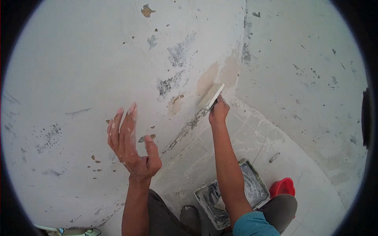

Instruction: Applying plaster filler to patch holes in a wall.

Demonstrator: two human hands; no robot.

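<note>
Trowel (211, 96) clamped in right hand (219, 113), by scuffed wall (98, 67), left hand (136, 151) (white-flecked) spread.

Head-worn fisheye view, looking down, close to wall (94, 74)

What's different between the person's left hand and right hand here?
The left hand is open with its fingers apart, while the right hand is curled around the handle of a pale trowel. The left hand looks empty; the right hand is not. The left hand appears larger in the picture than the right hand. Both are bare.
</note>
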